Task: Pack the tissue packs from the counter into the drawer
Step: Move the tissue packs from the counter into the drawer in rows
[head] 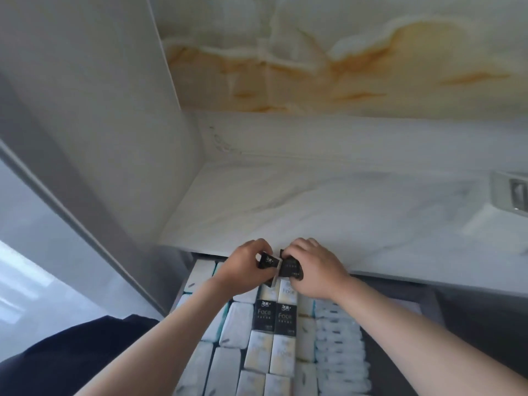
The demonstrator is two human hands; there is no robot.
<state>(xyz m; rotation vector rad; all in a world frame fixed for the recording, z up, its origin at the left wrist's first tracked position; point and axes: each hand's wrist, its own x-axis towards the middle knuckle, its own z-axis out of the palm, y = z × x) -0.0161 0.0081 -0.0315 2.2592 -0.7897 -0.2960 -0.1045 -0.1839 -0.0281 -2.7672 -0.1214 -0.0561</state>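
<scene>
Placement step: left hand (243, 268) grips a black pack (268, 261), right hand (314, 270) a second black pack (292, 268), over the drawer's (397, 321) back row; next, probably wedge both down.

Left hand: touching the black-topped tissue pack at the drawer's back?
Touching. Head view: left hand pinches the black-topped tissue pack, fingers curled over its edge, no gap. Beside it, the right hand grips a second black pack.
</scene>
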